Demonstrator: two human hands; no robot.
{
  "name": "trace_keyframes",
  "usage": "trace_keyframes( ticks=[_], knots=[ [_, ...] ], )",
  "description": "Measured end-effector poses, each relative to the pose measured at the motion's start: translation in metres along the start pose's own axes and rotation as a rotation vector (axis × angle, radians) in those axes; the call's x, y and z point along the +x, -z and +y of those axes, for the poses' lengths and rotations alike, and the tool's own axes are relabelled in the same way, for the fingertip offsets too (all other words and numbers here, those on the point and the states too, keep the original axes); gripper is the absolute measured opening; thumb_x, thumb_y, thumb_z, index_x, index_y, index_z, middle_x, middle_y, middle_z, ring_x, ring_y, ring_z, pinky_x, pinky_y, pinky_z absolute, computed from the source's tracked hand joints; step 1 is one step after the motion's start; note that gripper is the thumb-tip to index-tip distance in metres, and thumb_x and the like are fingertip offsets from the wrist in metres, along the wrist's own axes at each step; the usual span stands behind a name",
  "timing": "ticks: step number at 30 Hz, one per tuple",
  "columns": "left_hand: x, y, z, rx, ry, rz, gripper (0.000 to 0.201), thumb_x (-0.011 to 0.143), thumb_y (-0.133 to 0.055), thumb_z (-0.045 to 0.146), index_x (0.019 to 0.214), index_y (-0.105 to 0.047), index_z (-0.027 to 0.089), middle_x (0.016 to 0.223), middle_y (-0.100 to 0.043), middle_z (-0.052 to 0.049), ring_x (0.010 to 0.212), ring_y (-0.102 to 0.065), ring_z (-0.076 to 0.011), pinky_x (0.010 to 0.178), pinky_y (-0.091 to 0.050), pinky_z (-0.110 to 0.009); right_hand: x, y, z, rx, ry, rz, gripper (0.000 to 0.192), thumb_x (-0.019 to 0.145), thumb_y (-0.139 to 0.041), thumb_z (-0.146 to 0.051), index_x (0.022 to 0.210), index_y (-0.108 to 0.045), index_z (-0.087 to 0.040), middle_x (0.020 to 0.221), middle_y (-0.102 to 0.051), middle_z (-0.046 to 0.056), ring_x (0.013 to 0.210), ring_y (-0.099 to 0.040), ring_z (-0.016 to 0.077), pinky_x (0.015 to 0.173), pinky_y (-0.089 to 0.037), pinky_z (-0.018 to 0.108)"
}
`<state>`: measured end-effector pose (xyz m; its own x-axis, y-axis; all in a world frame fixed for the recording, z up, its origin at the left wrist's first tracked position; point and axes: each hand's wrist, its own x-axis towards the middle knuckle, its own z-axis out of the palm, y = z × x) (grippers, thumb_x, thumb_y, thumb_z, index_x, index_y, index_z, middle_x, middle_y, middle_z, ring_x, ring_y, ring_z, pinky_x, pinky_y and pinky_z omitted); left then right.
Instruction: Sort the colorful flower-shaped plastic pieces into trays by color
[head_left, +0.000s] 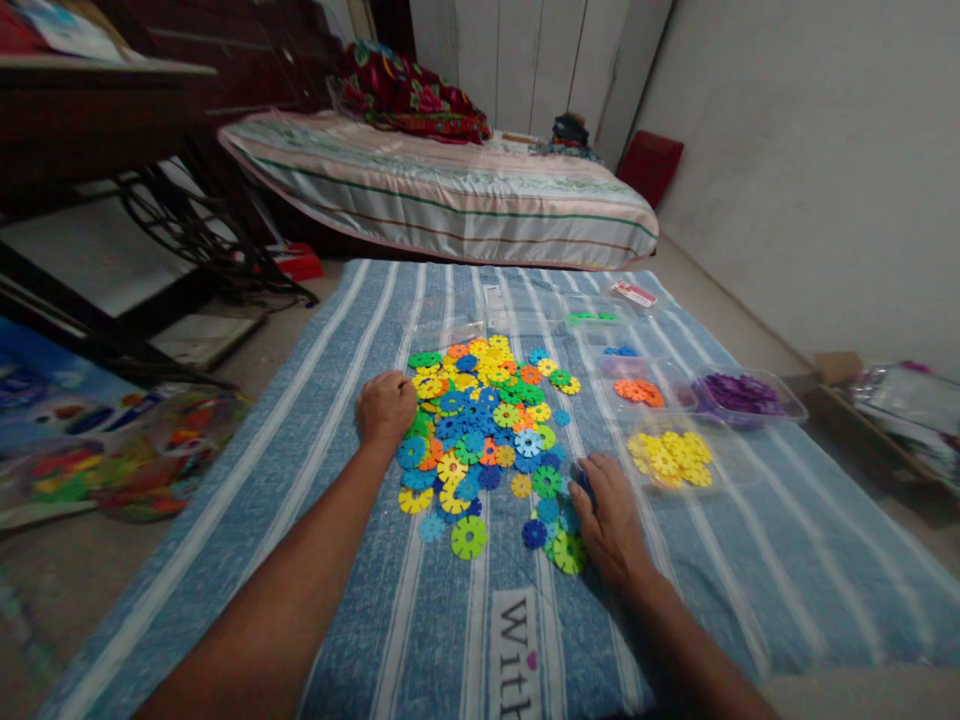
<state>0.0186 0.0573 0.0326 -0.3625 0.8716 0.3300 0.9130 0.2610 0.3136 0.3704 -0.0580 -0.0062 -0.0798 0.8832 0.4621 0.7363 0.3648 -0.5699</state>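
A loose pile of notched plastic discs point(469, 425) in yellow, blue, green and orange lies on the striped cloth. Against its left edge rests my left hand point(386, 408), fingers curled closed; whatever they may hold is hidden. My right hand point(609, 510) is at the pile's lower right, with a dark blue disc point(583, 480) between thumb and fingers. Close by lie a lime green disc point(568, 552) and a small dark blue disc point(534, 534). To the right, clear boxes hold yellow discs point(671, 460), orange discs point(639, 392) and purple discs point(741, 394).
Farther back, other clear containers hold a few blue discs point(621, 351) and green discs point(592, 317). A red and white card point(634, 294) is near the far right corner. Beyond the striped tablecloth point(360, 620) is a bed point(465, 205); a treadle stand point(180, 220) is at left.
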Motion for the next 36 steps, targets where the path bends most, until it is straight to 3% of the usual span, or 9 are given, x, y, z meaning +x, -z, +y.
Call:
trace_keyframes(
  ticks=[7, 14, 17, 21, 26, 28, 32, 36],
  knots=[
    [0.001, -0.003, -0.001, -0.001, -0.012, 0.038, 0.025, 0.086, -0.042, 0.023, 0.076, -0.064, 0.023, 0.094, -0.072, -0.008, 0.093, -0.063, -0.0244, 0.082, -0.046, -0.036, 0.013, -0.024, -0.021, 0.331, -0.163, 0.053, 0.039, 0.1, -0.043, -0.046, 0.116, -0.069, -0.022, 0.122, -0.07, 0.012, 0.119, -0.061, 0.0275, 0.108, -0.045, 0.054],
    [-0.001, 0.002, 0.002, 0.006, 0.007, 0.006, 0.025, 0.086, -0.041, 0.024, 0.078, -0.064, 0.022, 0.098, -0.072, -0.011, 0.095, -0.063, -0.0267, 0.081, -0.046, -0.037, 0.041, -0.027, -0.043, 0.584, -0.287, 0.039, 0.04, 0.097, -0.046, -0.048, 0.108, -0.072, -0.02, 0.111, -0.075, 0.011, 0.108, -0.068, 0.0266, 0.099, -0.052, 0.046],
    [-0.001, 0.003, 0.002, -0.007, 0.007, -0.006, 0.025, 0.086, -0.041, 0.024, 0.078, -0.064, 0.021, 0.098, -0.072, -0.012, 0.095, -0.063, -0.0268, 0.081, -0.045, -0.037, 0.037, -0.015, -0.038, 0.556, -0.213, 0.05, 0.032, 0.096, -0.052, -0.044, 0.106, -0.072, -0.022, 0.112, -0.074, 0.01, 0.11, -0.067, 0.0272, 0.102, -0.051, 0.05],
    [-0.001, 0.001, 0.0, -0.031, -0.003, 0.001, 0.024, 0.086, -0.041, 0.024, 0.078, -0.064, 0.022, 0.098, -0.072, -0.011, 0.097, -0.063, -0.0261, 0.084, -0.045, -0.037, 0.006, -0.002, -0.028, 0.4, -0.1, 0.043, 0.023, 0.094, -0.058, -0.037, 0.11, -0.07, -0.025, 0.119, -0.072, 0.011, 0.118, -0.064, 0.0287, 0.106, -0.048, 0.055],
    [-0.001, 0.0, 0.0, -0.018, -0.004, 0.011, 0.024, 0.086, -0.042, 0.023, 0.076, -0.063, 0.022, 0.097, -0.072, -0.01, 0.097, -0.063, -0.0254, 0.084, -0.045, -0.036, -0.027, -0.016, -0.043, 0.288, -0.039, 0.037, 0.035, 0.095, -0.056, -0.032, 0.13, -0.061, -0.027, 0.132, -0.065, 0.012, 0.128, -0.057, 0.0316, 0.107, -0.047, 0.061],
    [-0.001, 0.001, 0.0, -0.012, -0.014, 0.007, 0.024, 0.087, -0.041, 0.024, 0.077, -0.063, 0.022, 0.096, -0.072, -0.01, 0.095, -0.063, -0.0249, 0.084, -0.045, -0.036, -0.025, -0.025, -0.052, 0.301, -0.004, 0.041, 0.035, 0.096, -0.054, -0.029, 0.131, -0.061, -0.027, 0.131, -0.065, 0.012, 0.128, -0.058, 0.0308, 0.106, -0.049, 0.06],
    [-0.002, 0.002, 0.0, 0.0, -0.027, 0.012, 0.025, 0.087, -0.041, 0.024, 0.076, -0.063, 0.021, 0.095, -0.072, -0.011, 0.094, -0.063, -0.0252, 0.083, -0.045, -0.036, -0.008, -0.027, -0.056, 0.336, 0.083, 0.087, 0.022, 0.096, -0.054, -0.024, 0.113, -0.067, -0.025, 0.12, -0.068, 0.01, 0.118, -0.063, 0.0265, 0.099, -0.055, 0.052],
    [-0.002, 0.001, -0.001, -0.001, -0.03, 0.024, 0.026, 0.086, -0.041, 0.024, 0.076, -0.064, 0.02, 0.096, -0.072, -0.011, 0.096, -0.064, -0.0258, 0.084, -0.046, -0.036, 0.003, -0.02, -0.048, 0.164, 0.196, 0.076, 0.018, 0.094, -0.056, -0.022, 0.107, -0.068, -0.022, 0.123, -0.065, 0.013, 0.123, -0.058, 0.0295, 0.101, -0.052, 0.054]
  ],
)
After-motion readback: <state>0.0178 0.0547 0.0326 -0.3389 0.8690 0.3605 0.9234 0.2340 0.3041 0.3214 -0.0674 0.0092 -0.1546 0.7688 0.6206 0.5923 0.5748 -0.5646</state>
